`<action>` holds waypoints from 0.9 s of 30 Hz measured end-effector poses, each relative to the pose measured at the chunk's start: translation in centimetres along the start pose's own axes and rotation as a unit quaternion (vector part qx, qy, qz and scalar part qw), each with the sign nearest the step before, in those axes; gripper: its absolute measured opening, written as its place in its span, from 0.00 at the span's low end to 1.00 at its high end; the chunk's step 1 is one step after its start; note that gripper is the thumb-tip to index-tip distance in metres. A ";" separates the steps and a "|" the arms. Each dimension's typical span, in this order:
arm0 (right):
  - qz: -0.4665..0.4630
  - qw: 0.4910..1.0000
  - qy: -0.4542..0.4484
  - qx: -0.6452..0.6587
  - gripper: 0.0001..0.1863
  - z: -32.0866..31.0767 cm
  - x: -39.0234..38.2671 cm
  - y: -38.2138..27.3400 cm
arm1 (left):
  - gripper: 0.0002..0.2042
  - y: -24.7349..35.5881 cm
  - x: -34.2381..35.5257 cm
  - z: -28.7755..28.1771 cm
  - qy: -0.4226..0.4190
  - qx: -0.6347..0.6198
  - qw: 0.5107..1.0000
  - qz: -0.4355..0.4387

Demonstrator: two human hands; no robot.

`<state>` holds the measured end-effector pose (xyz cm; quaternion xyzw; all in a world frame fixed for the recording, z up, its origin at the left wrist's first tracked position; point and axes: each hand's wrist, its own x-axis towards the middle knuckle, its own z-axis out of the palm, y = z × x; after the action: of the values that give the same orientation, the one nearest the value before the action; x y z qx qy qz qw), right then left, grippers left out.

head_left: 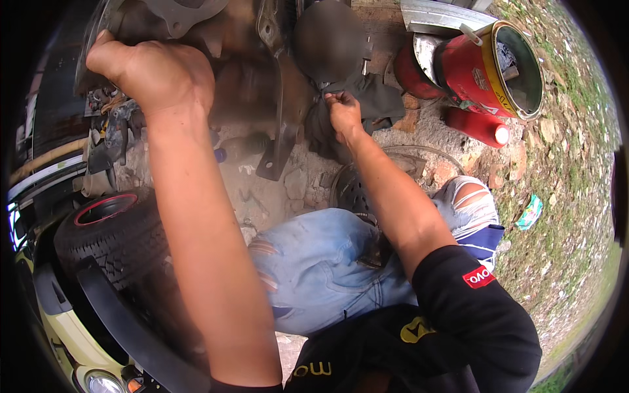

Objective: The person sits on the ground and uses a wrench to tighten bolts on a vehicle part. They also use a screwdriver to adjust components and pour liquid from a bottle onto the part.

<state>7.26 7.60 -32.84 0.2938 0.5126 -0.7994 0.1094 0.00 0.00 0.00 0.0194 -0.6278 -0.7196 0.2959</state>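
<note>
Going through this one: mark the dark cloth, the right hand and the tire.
Dark cloth (pixel 380 102): head view, on its folds.
Right hand (pixel 344 114): head view, on the back of it.
Tire (pixel 114 247): head view, on its tread.

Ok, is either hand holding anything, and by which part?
The right hand is at the dark cloth, grip unclear. The left hand is near the metal piece, fingers hidden, so its hold can't be told.

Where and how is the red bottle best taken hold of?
Grip the red bottle around its middle, probably from the grassy ground at right: its narrow, rounded body suits wrapping, its pale end points that way, and the red-and-yellow tin crowds its upper edge.
</note>
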 end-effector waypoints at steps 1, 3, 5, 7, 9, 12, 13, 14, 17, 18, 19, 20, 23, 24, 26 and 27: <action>0.006 0.997 -0.029 -0.067 0.10 0.0 -0.8 -0.1 | 0.26 0.1 -0.4 -0.1 0.013 -0.006 1.000 -0.011; 0.011 1.000 0.008 -0.019 0.07 -0.6 -1.6 -0.3 | 0.26 0.1 -0.6 -0.2 0.026 -0.014 0.999 -0.038; 0.007 0.990 0.063 0.123 0.07 -0.5 0.6 -1.1 | 0.26 0.3 -0.1 0.4 0.004 -0.016 0.999 -0.033; -0.017 0.997 0.045 0.053 0.08 -0.6 0.3 -2.4 | 0.27 0.3 0.0 0.2 0.008 -0.007 1.000 -0.015; 0.021 0.999 0.016 -0.020 0.08 -0.3 -1.1 -1.4 | 0.27 0.3 -0.1 0.2 0.009 -0.007 1.000 -0.014; 0.028 0.993 -0.042 -0.110 0.08 -0.9 -1.5 0.1 | 0.27 0.4 -0.5 0.4 0.005 -0.020 1.000 -0.017; 0.060 0.997 -0.008 -0.038 0.08 -0.9 -1.2 0.1 | 0.27 0.3 -0.7 0.9 0.005 -0.030 0.999 -0.009; 0.046 0.998 0.011 0.050 0.08 -1.0 0.0 -0.3 | 0.27 0.2 -0.8 1.2 0.006 -0.041 0.999 0.000; 0.032 0.998 0.006 0.058 0.08 -1.1 0.4 -1.5 | 0.28 0.2 -0.4 0.5 -0.006 -0.040 0.999 -0.007; 0.012 1.000 -0.010 -0.015 0.09 -0.9 -0.1 -1.1 | 0.28 0.1 -0.4 0.8 -0.001 -0.033 0.999 -0.012; -0.003 0.996 -0.033 -0.088 0.09 -0.4 -1.4 -1.2 | 0.28 0.3 -0.6 0.5 0.007 -0.019 1.000 -0.015; 0.012 0.978 -0.079 -0.194 0.11 -0.5 -2.5 -1.5 | 0.28 0.3 -0.6 0.2 0.016 -0.006 1.000 -0.017; -0.001 0.983 -0.062 -0.172 0.12 -1.7 -1.7 -1.6 | 0.26 0.2 -0.8 0.9 -0.020 -0.035 0.999 0.006; 0.025 0.986 -0.027 -0.162 0.14 -2.1 -1.5 -3.0 | 0.26 0.2 -0.7 0.6 -0.008 -0.024 1.000 0.002; 0.011 0.968 -0.013 -0.252 0.19 -4.0 0.5 -5.2 | 0.26 0.3 -0.2 1.0 0.011 -0.012 1.000 -0.006; -0.002 0.954 -0.027 -0.299 0.22 -5.1 1.2 -6.2 | 0.26 0.2 -0.1 1.2 0.006 -0.027 1.000 -0.002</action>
<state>5.15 15.01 -30.42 0.2247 0.7257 -0.6172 0.2045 -0.29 1.11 0.41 0.0168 -0.6061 -0.7369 0.2989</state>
